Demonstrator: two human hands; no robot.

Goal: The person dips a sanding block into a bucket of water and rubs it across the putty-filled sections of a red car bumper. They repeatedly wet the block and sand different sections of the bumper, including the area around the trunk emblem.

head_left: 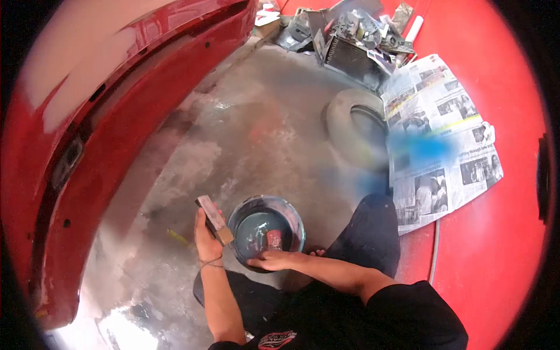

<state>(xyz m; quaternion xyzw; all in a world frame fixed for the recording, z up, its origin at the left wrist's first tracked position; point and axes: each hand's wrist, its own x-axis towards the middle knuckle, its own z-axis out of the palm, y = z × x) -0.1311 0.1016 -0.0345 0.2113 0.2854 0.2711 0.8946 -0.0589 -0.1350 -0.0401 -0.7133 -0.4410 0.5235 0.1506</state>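
A small block point(214, 219), pinkish grey on its long face and tan at the lower end, is tilted in my left hand point(207, 240), with the fingers wrapped round it. It is held beside the left rim of a round bucket point(298, 216) with dark, shiny water point(256, 224) inside. My right hand point(274, 261) reaches over the bucket's near side. A red piece with a mottled surface point(274, 239) sticks up from the far side of that hand, over the water. The hand closes against its lower end, and some fingers are hidden.
A dark red car panel point(146, 125) curves along the left. Newspaper point(437, 146) covers part of the red surface point(496, 245) on the right. A tyre point(350, 131) lies near it. Loose parts and a radiator-like grille point(350, 61) are piled at the back.
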